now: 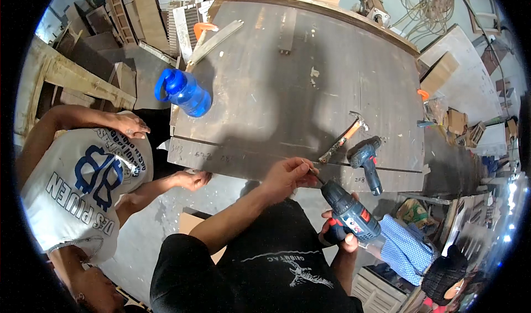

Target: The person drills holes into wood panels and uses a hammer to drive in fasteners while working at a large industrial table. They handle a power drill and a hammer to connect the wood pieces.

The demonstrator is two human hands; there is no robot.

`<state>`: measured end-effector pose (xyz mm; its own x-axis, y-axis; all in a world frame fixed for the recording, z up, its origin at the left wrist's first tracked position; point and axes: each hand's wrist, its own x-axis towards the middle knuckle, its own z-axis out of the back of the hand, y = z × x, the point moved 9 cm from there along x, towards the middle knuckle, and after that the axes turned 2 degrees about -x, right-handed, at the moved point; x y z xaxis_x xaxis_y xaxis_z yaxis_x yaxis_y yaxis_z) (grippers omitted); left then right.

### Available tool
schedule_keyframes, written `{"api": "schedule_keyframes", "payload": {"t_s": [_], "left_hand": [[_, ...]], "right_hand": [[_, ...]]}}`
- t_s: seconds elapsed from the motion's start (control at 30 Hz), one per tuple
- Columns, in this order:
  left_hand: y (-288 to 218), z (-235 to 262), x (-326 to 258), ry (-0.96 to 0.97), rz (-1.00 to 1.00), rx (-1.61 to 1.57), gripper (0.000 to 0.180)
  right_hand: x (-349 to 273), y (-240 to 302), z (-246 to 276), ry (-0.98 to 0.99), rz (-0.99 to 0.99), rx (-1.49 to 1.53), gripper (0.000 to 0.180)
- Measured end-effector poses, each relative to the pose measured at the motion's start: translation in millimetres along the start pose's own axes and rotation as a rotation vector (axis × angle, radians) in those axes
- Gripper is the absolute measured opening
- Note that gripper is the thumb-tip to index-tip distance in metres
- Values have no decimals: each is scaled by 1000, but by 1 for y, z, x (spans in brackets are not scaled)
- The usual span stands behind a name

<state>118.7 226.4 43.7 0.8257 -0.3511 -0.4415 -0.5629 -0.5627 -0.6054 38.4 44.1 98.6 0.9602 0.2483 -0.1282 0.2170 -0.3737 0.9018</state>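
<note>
My right hand (347, 243) is wrapped round the grip of a dark cordless drill (354, 216) with red details, held in front of my body just off the table's near edge. The drill's chuck points up and to the left. At the chuck's mouth my left hand (287, 177) pinches a thin bit (314, 173) between thumb and fingers. A claw hammer (344, 139) with an orange and black handle lies on the table beyond my hands. Beside it, to the right, a second cordless drill (366, 161) lies on its side.
The brown wooden tabletop (249, 92) has a raised far rail. A blue water bottle (185, 93) stands near its left edge, with a wood strip (218, 41) beyond. One person (94, 175) is at the left, another in blue check (406, 246) at the lower right. Coiled hose (434, 6) hangs far right.
</note>
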Motion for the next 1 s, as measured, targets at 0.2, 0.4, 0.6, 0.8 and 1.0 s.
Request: {"api": "schedule_keyframes", "payload": {"t_s": [0.2, 0.4, 0.6, 0.8, 1.0], "left_hand": [[14, -9, 2, 51, 99, -73, 31], [91, 8, 18, 74, 268, -377, 30], [187, 8, 23, 62, 577, -486, 29], [241, -33, 50, 122, 730, -409, 35], [263, -66, 91, 59, 725, -387, 30]], "right_hand": [[-5, 9, -10, 74, 40, -9, 118], [-30, -19, 8, -137, -245, -144, 112], [-63, -39, 26, -406, -431, -494, 99], [-77, -32, 64, -647, -469, -504, 95], [-66, -19, 122, -699, -548, -488, 96]]}}
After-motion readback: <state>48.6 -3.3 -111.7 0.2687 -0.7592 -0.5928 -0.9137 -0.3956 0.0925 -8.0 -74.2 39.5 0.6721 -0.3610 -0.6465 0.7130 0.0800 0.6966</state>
